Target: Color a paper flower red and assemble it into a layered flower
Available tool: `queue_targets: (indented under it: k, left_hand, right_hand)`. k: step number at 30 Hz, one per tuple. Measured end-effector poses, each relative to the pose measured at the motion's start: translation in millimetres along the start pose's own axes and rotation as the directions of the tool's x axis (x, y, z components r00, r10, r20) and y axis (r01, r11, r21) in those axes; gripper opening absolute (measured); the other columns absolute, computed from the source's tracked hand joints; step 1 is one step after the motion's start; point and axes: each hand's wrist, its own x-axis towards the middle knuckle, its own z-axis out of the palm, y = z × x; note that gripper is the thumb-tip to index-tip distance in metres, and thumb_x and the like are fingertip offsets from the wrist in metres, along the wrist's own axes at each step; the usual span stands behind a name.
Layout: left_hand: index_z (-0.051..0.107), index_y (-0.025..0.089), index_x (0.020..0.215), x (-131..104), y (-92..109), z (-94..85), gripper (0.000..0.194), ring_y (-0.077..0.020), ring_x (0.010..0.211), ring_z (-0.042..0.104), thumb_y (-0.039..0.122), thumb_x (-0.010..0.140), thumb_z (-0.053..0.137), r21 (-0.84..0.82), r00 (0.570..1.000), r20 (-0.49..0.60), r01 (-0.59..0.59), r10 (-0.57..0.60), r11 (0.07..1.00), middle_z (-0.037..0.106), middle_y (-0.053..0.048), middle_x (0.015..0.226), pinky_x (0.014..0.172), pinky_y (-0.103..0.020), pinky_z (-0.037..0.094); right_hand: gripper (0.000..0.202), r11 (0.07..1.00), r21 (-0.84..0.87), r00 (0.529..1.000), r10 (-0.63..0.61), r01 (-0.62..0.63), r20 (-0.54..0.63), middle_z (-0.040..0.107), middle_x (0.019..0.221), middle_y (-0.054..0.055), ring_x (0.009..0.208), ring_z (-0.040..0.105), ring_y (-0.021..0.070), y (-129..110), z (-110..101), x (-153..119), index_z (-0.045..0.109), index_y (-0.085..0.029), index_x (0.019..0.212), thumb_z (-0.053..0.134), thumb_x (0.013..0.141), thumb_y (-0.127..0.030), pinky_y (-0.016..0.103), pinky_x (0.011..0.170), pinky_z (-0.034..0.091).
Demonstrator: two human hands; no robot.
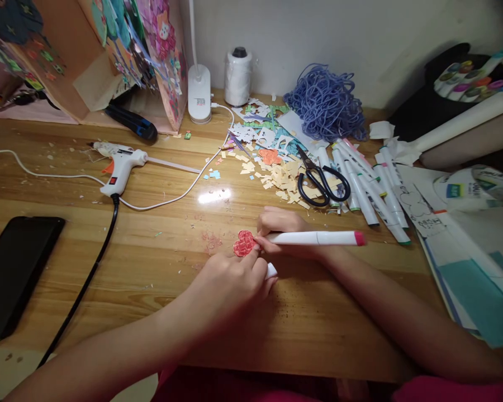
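Head view: the left hand (235, 274) was curled closed around a white cap (271, 271), its index finger against the red cut-out (243, 243). The right hand (283, 222) was closed on the white marker (318, 238). The cut-out was back from the middle of the desk's (159, 251) front edge; black scissors (312, 168) lay nearer the back edge, beside yellow paper scraps (283, 177).

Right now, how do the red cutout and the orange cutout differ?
The red cutout is at the fingers of the left hand and right hand; the orange cutout lies among paper scraps.
The red cutout shows crisscross lines; none are discernible on the orange cutout.
Both look thin, with rounded edges.
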Motion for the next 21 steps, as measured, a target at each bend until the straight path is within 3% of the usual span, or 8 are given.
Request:
queue_targets:
  k: [21]
  left_hand:
    - [0.055,0.016,0.075,-0.7,-0.2,0.2,0.020,-0.0152,0.052,0.059,0.021,0.090,0.042,-0.024,1.000,-0.008,-0.004,0.004,1.000,0.065,-0.002,0.067,0.042,-0.029,0.035]
  right_hand:
    - [0.027,1.000,-0.018,0.999,0.004,-0.004,-0.032,0.045,0.056,-0.002,0.053,0.040,0.0097,-1.9,-3.1,1.2,0.041,-0.019,0.057,0.052,0.082,-0.022,0.022,0.050,0.030]
